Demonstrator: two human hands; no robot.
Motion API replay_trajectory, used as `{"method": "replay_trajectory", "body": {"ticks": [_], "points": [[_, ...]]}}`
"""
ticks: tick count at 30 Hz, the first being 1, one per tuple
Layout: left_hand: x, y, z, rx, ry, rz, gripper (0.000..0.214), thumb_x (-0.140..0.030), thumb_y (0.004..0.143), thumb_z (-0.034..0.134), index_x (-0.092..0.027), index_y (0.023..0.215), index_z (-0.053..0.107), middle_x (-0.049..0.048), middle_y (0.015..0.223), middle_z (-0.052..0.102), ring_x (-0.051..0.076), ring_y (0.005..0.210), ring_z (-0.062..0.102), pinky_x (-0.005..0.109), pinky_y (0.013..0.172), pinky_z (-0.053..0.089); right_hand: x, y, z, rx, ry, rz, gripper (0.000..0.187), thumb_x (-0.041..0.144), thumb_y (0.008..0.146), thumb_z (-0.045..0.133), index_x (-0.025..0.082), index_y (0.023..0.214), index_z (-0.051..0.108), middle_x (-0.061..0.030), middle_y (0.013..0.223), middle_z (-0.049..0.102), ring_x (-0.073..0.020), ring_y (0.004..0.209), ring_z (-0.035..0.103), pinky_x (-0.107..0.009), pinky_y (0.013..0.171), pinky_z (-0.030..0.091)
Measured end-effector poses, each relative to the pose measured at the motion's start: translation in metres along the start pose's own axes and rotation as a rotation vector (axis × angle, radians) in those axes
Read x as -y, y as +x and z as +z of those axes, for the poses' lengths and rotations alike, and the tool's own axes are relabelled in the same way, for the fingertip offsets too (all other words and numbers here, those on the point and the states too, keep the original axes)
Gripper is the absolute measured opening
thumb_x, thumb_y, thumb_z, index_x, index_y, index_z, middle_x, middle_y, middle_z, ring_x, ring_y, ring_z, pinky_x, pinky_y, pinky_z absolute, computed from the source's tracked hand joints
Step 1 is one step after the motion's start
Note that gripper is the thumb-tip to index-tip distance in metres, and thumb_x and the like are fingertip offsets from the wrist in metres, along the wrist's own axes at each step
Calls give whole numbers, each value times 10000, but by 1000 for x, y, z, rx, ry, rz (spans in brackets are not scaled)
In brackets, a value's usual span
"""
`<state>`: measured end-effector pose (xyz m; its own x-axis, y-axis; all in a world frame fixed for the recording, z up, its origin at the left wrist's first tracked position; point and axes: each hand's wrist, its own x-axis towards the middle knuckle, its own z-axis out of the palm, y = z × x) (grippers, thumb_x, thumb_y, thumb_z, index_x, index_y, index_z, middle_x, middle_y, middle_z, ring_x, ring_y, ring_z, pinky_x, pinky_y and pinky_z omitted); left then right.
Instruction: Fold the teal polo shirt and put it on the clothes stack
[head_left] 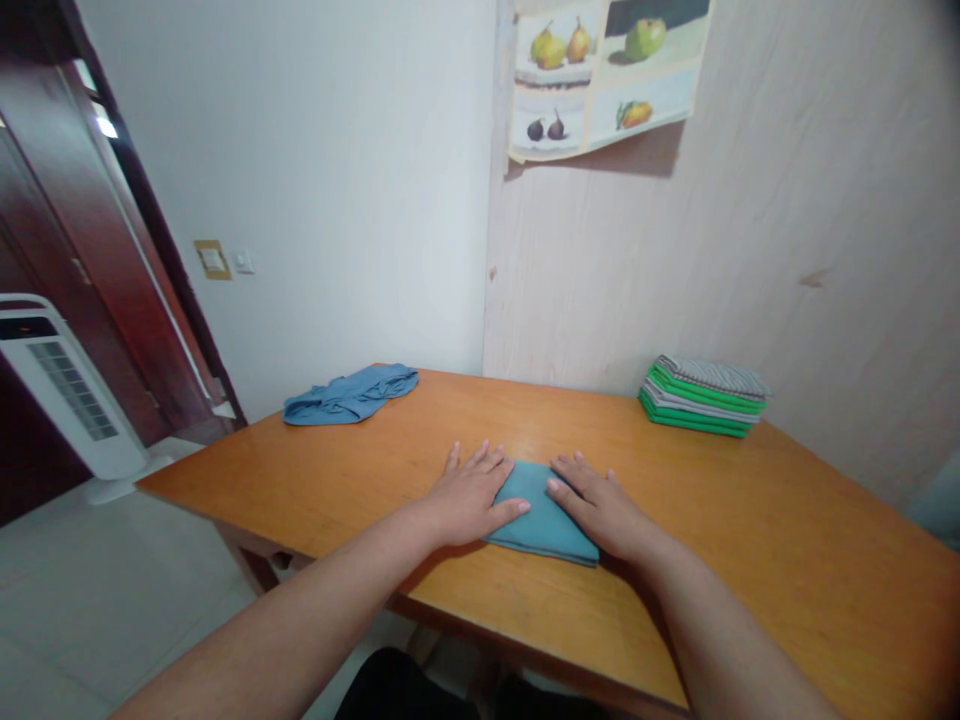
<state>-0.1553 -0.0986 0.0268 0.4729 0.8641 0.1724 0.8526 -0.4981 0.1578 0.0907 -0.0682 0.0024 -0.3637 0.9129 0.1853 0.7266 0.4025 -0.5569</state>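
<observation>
A folded blue-green cloth [541, 520] lies flat near the front edge of the wooden table, its layers showing along the near side. My left hand [474, 497] rests over its left edge, fingers stretched out and thumb lying on the cloth. Across from it, my right hand [600, 505] presses on the right edge with fingers extended. Neither hand grips anything. Parts of the cloth's two sides are hidden beneath my hands.
A crumpled blue garment [351, 395] lies at the table's back left. At the back right stands a stack of folded green and grey cloths [703, 397]. The wooden table [757, 540] meets the wall behind. A white tower appliance [71, 385] stands on the floor at left.
</observation>
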Motion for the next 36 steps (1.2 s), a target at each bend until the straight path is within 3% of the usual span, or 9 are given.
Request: {"method": "replay_trajectory", "body": {"ticks": [3,6,10,16,21,26,29,36], "points": [[-2,-8,-9,-94,-50,130,528,-551,972,435,-233,1390,490,112,1513,427,313,1429,307,598,1147,159,-3,3,-5,-230,112,-29,626,613,937,403,186,1358,580,-135,1451,511,-292,1410,368,-533,1173,201],[-6,-19,-17,-153,-116,236,408,-437,940,553,-210,1279,563,105,1323,594,267,1262,499,457,1073,354,1,3,-15,-420,252,-35,534,565,927,454,168,1191,694,-137,1268,661,-274,1228,568,-436,1068,393],[-14,-31,-23,-152,-62,316,321,-389,899,619,-194,1154,602,82,1094,642,247,1039,571,373,904,449,15,-13,-27,-510,436,16,422,536,888,539,190,1025,738,-90,1054,735,-254,1020,656,-396,926,483],[-25,-35,-21,-127,108,355,248,-360,878,645,-201,1062,600,68,1023,598,246,966,539,362,835,432,33,-56,-16,-455,883,234,395,552,788,675,162,841,710,-71,812,717,-191,763,665,-314,733,532],[-29,-32,-18,-98,199,345,171,-299,864,639,-199,996,597,71,1000,592,250,959,536,360,823,429,44,-88,3,-419,1130,397,428,530,723,763,141,889,698,-77,788,716,-174,725,672,-276,670,555],[-34,-28,-15,-99,257,348,43,-223,877,579,-184,888,594,85,935,602,261,932,547,377,800,438,60,-110,19,-333,1269,498,432,489,747,769,133,976,683,-107,926,733,-200,843,707,-319,793,584],[-36,-24,-11,-108,291,358,77,-176,887,530,-176,847,596,89,884,608,260,897,557,377,772,441,75,-116,27,-259,1384,558,452,443,750,783,127,1049,662,-131,1002,732,-239,966,708,-360,896,567],[-35,-11,-19,-145,223,291,70,-202,858,544,-184,824,603,81,882,622,244,865,565,356,751,439,99,-103,45,-211,1728,603,354,369,753,800,124,971,664,-158,1048,729,-249,1047,691,-371,982,528]]}}
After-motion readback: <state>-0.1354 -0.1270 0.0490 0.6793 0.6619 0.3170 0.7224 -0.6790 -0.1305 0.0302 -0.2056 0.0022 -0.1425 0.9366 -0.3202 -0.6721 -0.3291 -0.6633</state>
